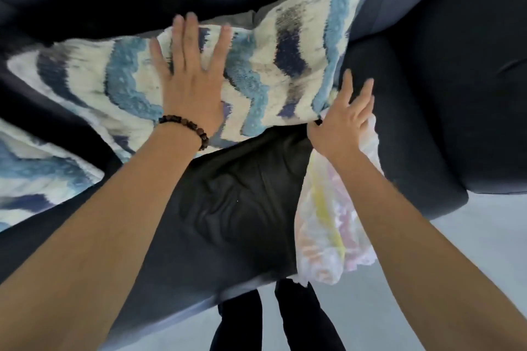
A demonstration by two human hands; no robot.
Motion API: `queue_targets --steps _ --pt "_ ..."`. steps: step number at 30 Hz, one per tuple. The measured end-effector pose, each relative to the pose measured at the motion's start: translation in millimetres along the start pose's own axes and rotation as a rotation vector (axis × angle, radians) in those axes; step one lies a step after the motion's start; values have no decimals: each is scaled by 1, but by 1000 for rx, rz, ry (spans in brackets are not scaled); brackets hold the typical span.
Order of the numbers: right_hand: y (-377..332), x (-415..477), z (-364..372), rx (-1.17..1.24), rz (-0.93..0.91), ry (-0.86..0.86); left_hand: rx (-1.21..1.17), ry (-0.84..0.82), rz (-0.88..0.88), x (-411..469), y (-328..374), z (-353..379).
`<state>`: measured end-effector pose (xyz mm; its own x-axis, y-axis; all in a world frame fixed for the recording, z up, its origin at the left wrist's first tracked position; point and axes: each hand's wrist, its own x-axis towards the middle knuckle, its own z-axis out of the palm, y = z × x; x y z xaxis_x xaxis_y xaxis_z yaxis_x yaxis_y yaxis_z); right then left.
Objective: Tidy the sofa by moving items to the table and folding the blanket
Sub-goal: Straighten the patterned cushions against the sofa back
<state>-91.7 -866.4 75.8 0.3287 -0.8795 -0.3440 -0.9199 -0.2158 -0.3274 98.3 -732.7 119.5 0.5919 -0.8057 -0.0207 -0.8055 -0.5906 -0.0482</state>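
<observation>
A blue, white and navy zigzag pillow lies across the dark sofa seat, leaning on the backrest. My left hand, with a bead bracelet on the wrist, presses flat on the pillow's middle, fingers straight. My right hand has its fingers spread at the pillow's lower right corner, with the thumb by a small black zipper pull. A pastel tie-dye blanket lies under my right palm and forearm and hangs over the seat's front edge. Whether any finger grips it is hidden.
A second zigzag pillow lies at the left on the seat. The sofa's rounded armrest rises at the right. Grey floor shows in front, with my dark trouser legs against the sofa's front edge.
</observation>
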Motion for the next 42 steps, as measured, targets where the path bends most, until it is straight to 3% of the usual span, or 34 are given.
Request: queue_targets --steps 4,7,13,16,20,22,29,33,36,38,42 --pt "-53 52 -12 -43 -192 10 29 -124 -253 -2 -63 -3" --pt "-53 68 3 -21 -281 -56 21 -188 -270 -15 -74 6" --pt "-47 36 -1 80 -398 198 14 59 -269 -30 -75 -11" --pt "-63 32 -6 136 -439 213 97 161 -248 -29 -95 -25" --pt "-83 38 6 103 -419 -40 92 -96 -226 -25 -110 -13" --pt "-81 37 10 99 -381 -77 83 -183 -195 -27 -107 -6" --pt "-68 39 -18 187 -420 255 26 -91 -205 -30 -101 -17" --pt "-83 52 -15 218 -453 15 17 -164 -235 -23 -93 -8" --pt "-86 49 -10 159 -429 -169 9 8 -225 -28 -76 -11" --pt "-77 45 -7 154 -449 -197 24 35 -109 -44 -67 -4" --pt "-49 34 -5 75 -521 -156 100 -164 -45 -64 -66 19"
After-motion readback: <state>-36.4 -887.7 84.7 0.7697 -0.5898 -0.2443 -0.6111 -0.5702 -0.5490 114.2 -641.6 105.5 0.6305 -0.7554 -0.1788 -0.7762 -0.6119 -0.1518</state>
